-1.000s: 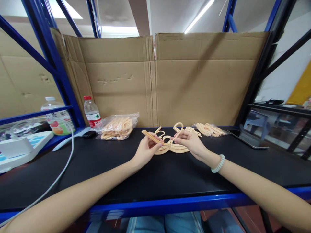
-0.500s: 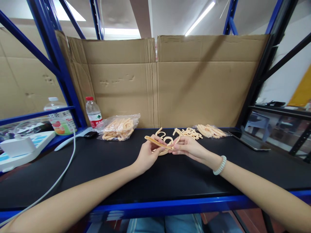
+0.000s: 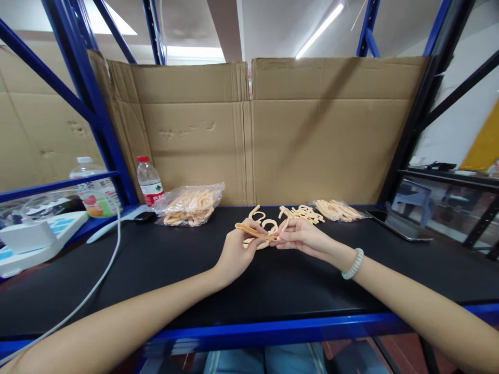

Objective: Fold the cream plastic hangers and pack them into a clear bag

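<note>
My left hand [image 3: 236, 257] pinches a flat, pale beige strip [image 3: 251, 231] with a slightly curved edge, held tilted above the table. At the strip's right end, the fingers of my right hand [image 3: 306, 237] are closed on a thin, bent beige piece [image 3: 286, 221], whose upper end sticks out over the fingers. The two held pieces meet, or nearly meet, at my fingertips; fingers partly hide this spot. Just behind my hands lie a beige ring-shaped piece [image 3: 270, 224] and a hooked beige piece [image 3: 255, 214].
Small beige pieces [image 3: 306, 213] lie in a pile beside a plastic bag of parts [image 3: 338, 210]. A fuller bag [image 3: 191, 206] and a red-capped bottle [image 3: 150, 183] stand left. A white cable [image 3: 113, 259] crosses the black tabletop [image 3: 187, 259]. Cardboard [image 3: 323, 130] walls the back.
My left hand and the strip have shifted slightly right and down, and the strip lies a little flatter. My right hand stays almost in place.
</note>
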Motion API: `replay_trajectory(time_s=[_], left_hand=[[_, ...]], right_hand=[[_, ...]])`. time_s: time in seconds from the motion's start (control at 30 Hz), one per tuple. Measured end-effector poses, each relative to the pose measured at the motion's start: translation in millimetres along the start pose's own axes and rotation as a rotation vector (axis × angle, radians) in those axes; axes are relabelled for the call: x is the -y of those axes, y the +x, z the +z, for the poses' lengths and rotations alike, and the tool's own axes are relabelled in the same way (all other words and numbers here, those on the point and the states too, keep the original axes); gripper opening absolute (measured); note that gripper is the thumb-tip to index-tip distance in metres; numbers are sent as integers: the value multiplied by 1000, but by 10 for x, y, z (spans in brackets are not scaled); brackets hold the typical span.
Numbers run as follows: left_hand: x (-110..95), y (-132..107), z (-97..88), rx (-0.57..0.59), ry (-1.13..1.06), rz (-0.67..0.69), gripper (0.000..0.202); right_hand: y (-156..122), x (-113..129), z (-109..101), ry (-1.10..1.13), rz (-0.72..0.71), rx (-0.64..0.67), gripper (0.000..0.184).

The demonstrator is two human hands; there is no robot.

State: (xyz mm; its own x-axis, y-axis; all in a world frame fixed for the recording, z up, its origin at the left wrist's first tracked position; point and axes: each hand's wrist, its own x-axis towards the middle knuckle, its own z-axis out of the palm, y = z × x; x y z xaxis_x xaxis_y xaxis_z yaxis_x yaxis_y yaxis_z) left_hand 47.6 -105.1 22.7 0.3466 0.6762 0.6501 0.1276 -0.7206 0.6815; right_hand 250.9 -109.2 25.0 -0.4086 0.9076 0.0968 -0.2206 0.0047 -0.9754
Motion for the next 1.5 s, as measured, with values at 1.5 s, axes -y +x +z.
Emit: replay_trajectory(time_s=[1.5], left_hand=[[20, 37, 56, 81, -361, -293, 37]], right_hand=[[-18, -78, 220, -314, -292, -94, 29]])
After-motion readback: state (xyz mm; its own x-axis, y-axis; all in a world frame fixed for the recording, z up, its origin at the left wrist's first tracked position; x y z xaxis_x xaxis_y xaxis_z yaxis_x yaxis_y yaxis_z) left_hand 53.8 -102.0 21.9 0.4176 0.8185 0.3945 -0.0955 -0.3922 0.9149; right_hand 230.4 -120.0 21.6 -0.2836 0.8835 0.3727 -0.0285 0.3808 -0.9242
